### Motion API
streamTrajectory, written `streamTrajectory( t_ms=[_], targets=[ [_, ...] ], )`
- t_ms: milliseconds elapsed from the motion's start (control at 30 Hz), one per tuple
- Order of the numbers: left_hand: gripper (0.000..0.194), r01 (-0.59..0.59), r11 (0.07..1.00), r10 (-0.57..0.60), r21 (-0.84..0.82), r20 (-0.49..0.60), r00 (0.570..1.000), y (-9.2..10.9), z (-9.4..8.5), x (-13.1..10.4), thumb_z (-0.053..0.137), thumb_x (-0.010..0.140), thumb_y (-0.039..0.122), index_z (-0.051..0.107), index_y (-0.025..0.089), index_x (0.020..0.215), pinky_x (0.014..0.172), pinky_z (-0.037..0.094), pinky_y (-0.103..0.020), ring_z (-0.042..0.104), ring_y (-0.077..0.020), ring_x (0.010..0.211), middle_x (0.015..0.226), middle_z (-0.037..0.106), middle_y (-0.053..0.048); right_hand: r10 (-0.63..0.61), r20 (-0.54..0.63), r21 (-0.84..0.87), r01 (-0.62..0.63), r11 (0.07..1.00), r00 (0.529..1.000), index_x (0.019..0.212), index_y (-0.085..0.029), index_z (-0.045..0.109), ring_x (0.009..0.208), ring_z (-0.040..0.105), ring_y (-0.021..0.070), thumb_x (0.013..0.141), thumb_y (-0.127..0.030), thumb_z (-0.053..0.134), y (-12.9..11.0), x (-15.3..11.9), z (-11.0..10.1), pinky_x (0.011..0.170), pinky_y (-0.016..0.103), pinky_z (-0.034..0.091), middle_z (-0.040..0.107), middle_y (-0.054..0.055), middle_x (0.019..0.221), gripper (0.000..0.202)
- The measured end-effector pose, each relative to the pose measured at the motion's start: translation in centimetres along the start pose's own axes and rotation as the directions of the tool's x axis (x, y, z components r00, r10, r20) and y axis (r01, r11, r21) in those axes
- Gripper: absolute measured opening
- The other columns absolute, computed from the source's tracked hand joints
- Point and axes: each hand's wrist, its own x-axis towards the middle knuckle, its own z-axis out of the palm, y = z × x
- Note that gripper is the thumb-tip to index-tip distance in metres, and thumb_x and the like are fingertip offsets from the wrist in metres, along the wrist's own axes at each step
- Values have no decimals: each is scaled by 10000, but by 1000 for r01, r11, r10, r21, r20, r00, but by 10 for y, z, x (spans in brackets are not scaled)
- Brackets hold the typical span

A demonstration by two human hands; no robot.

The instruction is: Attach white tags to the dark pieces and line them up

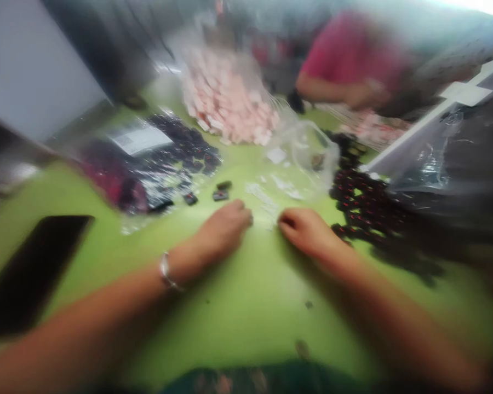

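My left hand (225, 229), with a silvery bracelet (165, 270) at the wrist, is closed above the green table (238, 306). Its fingertips are curled out of sight, and what they hold, if anything, I cannot make out. Thumb and fingers of my right hand (306, 231) are pressed together at the edge of some small white pieces (263, 197); whatever is in that pinch is too blurred to name. Just beyond my left hand lie a few small black parts (221, 195). A spread of black parts with red spots (363, 210) lies to the right of my right hand.
Clear plastic bags hold dark parts (189, 148) at left and a pile of pale pink pieces (230, 101) behind. Another clear bag (312, 153) lies near the middle. At far left is a dark flat slab (36, 268). Across the table a person in pink (349, 60) sits.
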Motion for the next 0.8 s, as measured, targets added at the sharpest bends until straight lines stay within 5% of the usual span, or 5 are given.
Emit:
streamTrajectory(
  t_ms=[167,467,633,700,800],
  targets=[
    [294,66,993,-63,-98,33,997,-3,-2,2,408,901,225,650,173,1060,753,459,-331,566,-216,846,940,558,-96,-124,-45,12,124,992,991,871,-184,639,789,567,173,870,-212,547,-2,-10,18,717,277,421,632,57,870,96],
    [320,55,984,-31,-171,140,990,2,-13,1,440,855,185,695,188,1047,819,452,-355,571,-224,885,945,564,-91,-179,-24,-366,158,917,984,829,-176,609,705,471,177,893,-170,494,-5,-7,29,567,284,284,572,73,817,131],
    [377,111,951,-84,-289,101,991,6,-10,1,480,836,187,658,170,1167,849,441,-410,566,-250,906,937,598,-105,-220,-109,-229,191,954,970,834,-177,569,756,483,193,875,-139,491,2,-7,27,585,287,321,559,82,849,96],
    [387,200,823,-151,-533,134,979,7,-8,1,529,827,217,642,170,1194,820,457,-380,574,-216,848,904,612,-86,-220,-231,0,226,974,948,825,-187,538,768,492,183,885,-141,470,2,-9,24,642,288,377,545,67,841,101],
    [421,360,403,-155,-841,325,933,8,-4,1,601,814,314,623,147,1200,635,465,-293,551,-139,633,748,599,-35,-168,-356,333,293,896,919,807,-203,513,815,512,170,888,-149,470,-3,-12,18,742,297,425,528,46,841,107]
  ],
)
